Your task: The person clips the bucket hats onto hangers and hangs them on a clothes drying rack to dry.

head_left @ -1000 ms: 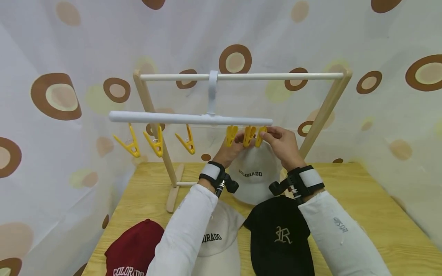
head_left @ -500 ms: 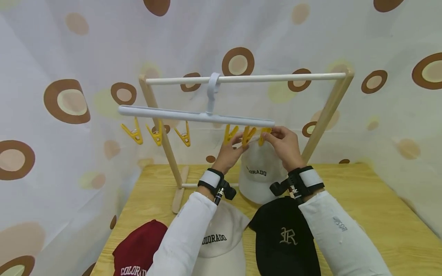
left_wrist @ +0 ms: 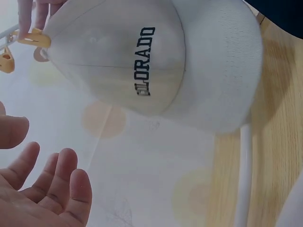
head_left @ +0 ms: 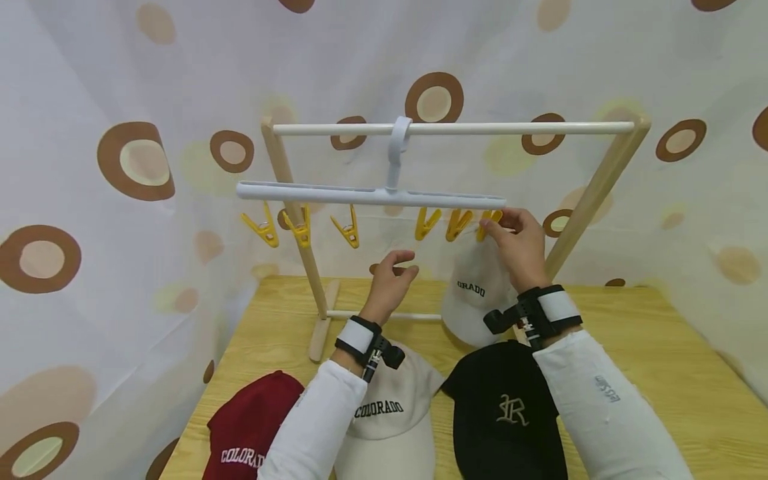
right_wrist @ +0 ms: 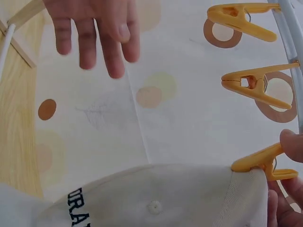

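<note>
My right hand (head_left: 521, 247) pinches the handles of the yellow clothespin (right_wrist: 258, 158) at the right end of a white hanger (head_left: 336, 193). This clothespin's tips lie on the edge of an off-white cap (head_left: 471, 290) lettered COLORADO, which hangs brim down. In the right wrist view the thumb rests on one handle, with fingers behind the cap edge. My left hand (head_left: 387, 290) is off the cap, to its left, with fingers apart and slightly bent, holding nothing. Two more yellow clothespins (right_wrist: 255, 85) hang beside the pinched one, gripping nothing.
The hanger hooks over the white top bar (head_left: 480, 128) of a wooden rack (head_left: 597, 193). Several clothespins (head_left: 300, 233) dangle from its left half. On the table (head_left: 648, 373) lie a red cap (head_left: 255, 413), another off-white cap (head_left: 390, 427) and a black cap (head_left: 504, 413).
My left hand has let go near the cap's top and moved left and down. My right hand stays at the end clothespin. The head view has shifted, moving the scene rightward.
</note>
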`<state>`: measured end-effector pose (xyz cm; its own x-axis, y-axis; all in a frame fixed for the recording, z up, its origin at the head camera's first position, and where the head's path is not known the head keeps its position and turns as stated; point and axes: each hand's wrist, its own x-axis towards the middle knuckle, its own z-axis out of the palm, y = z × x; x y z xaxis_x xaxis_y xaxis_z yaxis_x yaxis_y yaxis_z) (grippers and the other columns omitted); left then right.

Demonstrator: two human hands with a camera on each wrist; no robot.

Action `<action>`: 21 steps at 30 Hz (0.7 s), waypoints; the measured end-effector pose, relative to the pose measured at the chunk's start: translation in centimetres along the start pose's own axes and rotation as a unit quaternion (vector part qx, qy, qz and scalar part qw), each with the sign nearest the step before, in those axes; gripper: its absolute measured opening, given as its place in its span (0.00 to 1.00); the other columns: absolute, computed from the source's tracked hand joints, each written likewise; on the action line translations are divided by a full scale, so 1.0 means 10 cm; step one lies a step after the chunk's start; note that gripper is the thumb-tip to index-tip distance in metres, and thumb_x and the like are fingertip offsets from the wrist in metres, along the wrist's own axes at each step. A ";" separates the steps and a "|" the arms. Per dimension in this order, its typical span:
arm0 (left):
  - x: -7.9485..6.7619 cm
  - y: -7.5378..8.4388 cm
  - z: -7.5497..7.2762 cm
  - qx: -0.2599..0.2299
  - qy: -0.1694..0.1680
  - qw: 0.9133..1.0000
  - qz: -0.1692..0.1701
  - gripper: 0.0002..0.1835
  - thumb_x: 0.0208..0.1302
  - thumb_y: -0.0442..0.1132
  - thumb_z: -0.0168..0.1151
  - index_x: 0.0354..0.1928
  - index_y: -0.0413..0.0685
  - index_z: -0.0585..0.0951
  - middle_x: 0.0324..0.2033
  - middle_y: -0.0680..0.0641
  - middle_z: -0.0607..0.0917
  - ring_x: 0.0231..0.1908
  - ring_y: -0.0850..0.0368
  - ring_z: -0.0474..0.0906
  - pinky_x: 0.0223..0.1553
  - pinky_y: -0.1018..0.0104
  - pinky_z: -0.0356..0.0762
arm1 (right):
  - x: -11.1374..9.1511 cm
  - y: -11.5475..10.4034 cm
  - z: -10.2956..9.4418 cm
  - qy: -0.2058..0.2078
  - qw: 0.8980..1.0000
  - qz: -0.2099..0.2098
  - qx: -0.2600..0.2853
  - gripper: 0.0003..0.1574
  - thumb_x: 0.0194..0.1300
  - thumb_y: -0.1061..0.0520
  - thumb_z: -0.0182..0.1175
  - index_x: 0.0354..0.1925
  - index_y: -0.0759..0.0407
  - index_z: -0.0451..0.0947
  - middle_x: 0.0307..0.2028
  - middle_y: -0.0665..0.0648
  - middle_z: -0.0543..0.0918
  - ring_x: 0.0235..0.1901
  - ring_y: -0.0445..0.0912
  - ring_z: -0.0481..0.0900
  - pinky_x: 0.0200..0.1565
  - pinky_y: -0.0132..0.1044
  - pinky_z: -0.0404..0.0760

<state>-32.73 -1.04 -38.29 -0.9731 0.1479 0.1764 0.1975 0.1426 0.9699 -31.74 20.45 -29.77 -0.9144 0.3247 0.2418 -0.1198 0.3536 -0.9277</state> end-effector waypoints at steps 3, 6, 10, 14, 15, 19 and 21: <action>-0.04 -0.02 -0.01 -0.005 -0.003 1.000 -0.010 0.18 0.73 0.42 0.55 0.62 0.50 0.75 0.62 0.36 0.66 0.52 0.47 0.73 0.43 0.63 0.72 | 0.00 0.00 -0.04 0.015 1.000 -0.001 -0.002 0.32 0.66 0.44 0.64 0.61 0.59 0.71 0.43 0.41 0.73 0.45 0.37 0.71 0.44 0.28 0.73; -0.08 -0.04 -0.01 -0.010 -0.018 1.000 -0.010 0.18 0.73 0.42 0.55 0.62 0.50 0.75 0.61 0.37 0.71 0.51 0.46 0.75 0.45 0.61 0.74 | 0.00 0.02 -0.06 0.022 1.000 0.004 -0.012 0.32 0.66 0.45 0.64 0.61 0.60 0.70 0.44 0.42 0.73 0.45 0.37 0.72 0.43 0.28 0.73; -0.14 -0.04 0.01 -0.011 -0.048 0.999 -0.001 0.18 0.73 0.42 0.55 0.62 0.49 0.74 0.57 0.41 0.78 0.49 0.47 0.77 0.49 0.55 0.77 | -0.01 0.04 -0.09 0.023 0.999 0.009 -0.024 0.32 0.66 0.46 0.64 0.61 0.61 0.70 0.44 0.44 0.73 0.46 0.39 0.72 0.43 0.29 0.73; -0.21 -0.02 0.04 0.014 -0.065 0.998 0.007 0.18 0.74 0.43 0.55 0.62 0.50 0.75 0.58 0.42 0.78 0.45 0.53 0.76 0.43 0.61 0.76 | 0.00 0.05 -0.12 0.018 0.999 0.007 -0.028 0.33 0.66 0.45 0.63 0.61 0.61 0.69 0.44 0.45 0.73 0.47 0.41 0.72 0.44 0.30 0.72; -0.22 -0.01 0.05 0.024 -0.068 0.997 0.008 0.18 0.74 0.44 0.55 0.62 0.50 0.75 0.58 0.42 0.78 0.44 0.54 0.76 0.41 0.64 0.75 | -0.01 0.05 -0.12 0.017 0.999 0.006 -0.027 0.33 0.67 0.45 0.63 0.62 0.61 0.69 0.44 0.45 0.73 0.47 0.41 0.72 0.44 0.30 0.72; -0.28 0.03 0.09 0.055 -0.082 0.995 0.008 0.18 0.73 0.44 0.56 0.61 0.51 0.75 0.59 0.44 0.78 0.41 0.55 0.76 0.37 0.66 0.73 | -0.03 0.08 -0.17 -0.001 1.000 -0.003 -0.028 0.35 0.68 0.45 0.61 0.65 0.61 0.67 0.45 0.46 0.73 0.45 0.39 0.71 0.45 0.31 0.71; -0.31 0.04 0.12 0.069 -0.092 0.993 0.009 0.17 0.73 0.44 0.56 0.61 0.52 0.76 0.59 0.46 0.78 0.40 0.56 0.77 0.36 0.66 0.74 | -0.06 0.12 -0.21 -0.016 0.999 -0.010 -0.030 0.37 0.69 0.44 0.59 0.67 0.61 0.65 0.46 0.47 0.74 0.44 0.38 0.71 0.47 0.31 0.71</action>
<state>-29.47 -0.31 -38.69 -0.9337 0.3259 0.1485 0.2422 0.2693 0.9321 -30.53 22.49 -30.45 -0.9238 0.2896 0.2504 -0.1156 0.4124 -0.9036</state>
